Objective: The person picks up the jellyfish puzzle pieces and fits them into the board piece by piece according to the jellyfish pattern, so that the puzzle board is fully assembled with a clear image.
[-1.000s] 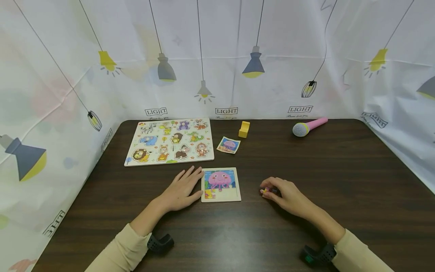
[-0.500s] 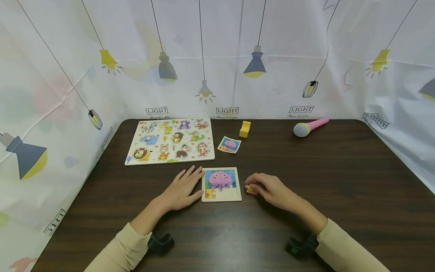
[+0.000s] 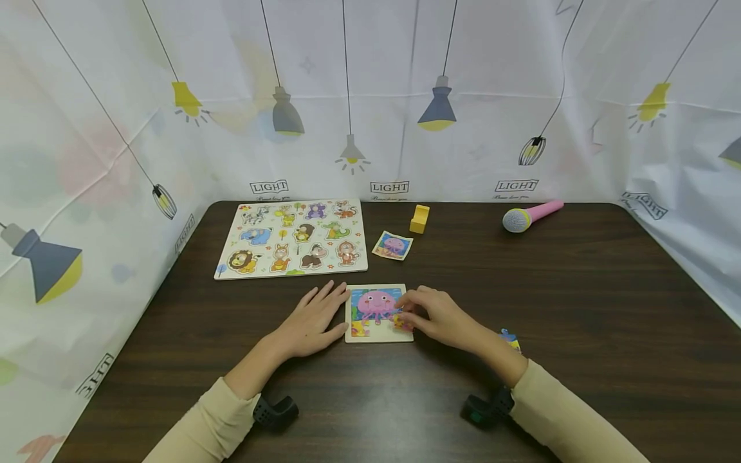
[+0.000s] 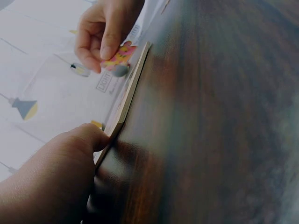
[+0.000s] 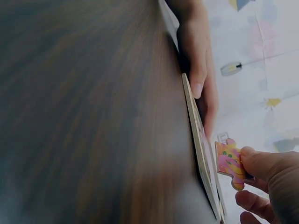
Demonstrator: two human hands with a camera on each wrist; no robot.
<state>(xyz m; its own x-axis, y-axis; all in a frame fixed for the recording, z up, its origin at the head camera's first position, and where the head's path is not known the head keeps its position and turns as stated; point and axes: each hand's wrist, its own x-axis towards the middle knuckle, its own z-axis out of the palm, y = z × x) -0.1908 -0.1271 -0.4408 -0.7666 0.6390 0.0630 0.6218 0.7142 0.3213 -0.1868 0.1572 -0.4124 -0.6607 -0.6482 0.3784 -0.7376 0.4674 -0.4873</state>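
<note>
A small jellyfish jigsaw puzzle in a pale wooden tray (image 3: pixel 379 336) lies mid-table, its lower row partly bare. My left hand (image 3: pixel 309 325) lies flat beside it, fingers spread, thumb and fingertips touching the tray's left edge. Between thumb and fingers my right hand (image 3: pixel 437 315) pinches a pink and yellow puzzle piece (image 5: pixel 229 161) just over the tray's lower right corner. In the left wrist view that puzzle piece (image 4: pixel 120 56) is tilted and held clear of the tray. Another puzzle piece, blue and yellow (image 3: pixel 511 339), lies on the table, partly hidden by my right forearm.
Behind the tray lie a large animal puzzle board (image 3: pixel 292 239) at left and a small jellyfish picture card (image 3: pixel 393 245). A yellow block (image 3: pixel 419 219) stands near the back edge. A pink toy microphone (image 3: pixel 531 216) lies at the back right. A printed cloth hangs behind the dark table.
My right hand has moved left with the pinched puzzle piece, from the bare table to over the tray. The blue and yellow piece has come into sight. My left hand stays put.
</note>
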